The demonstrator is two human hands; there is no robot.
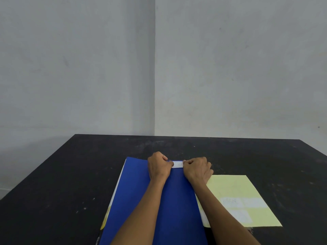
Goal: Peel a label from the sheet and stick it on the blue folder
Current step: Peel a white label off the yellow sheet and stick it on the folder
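A blue folder [177, 200] lies on the black table, its long side running away from me. A white label [177, 164] lies flat near the folder's far edge. My left hand [158, 166] pinches the label's left end and my right hand [197, 169] pinches its right end, both with fingers curled. To the right of the folder lies the pale yellow label sheet [235, 188], with a few white labels still on it near its front half. My right forearm covers the sheet's left edge.
The black table [70, 174] stretches wide to the left and behind the folder. Grey walls meet in a corner behind the table. White and yellow paper edges stick out under the folder's left side.
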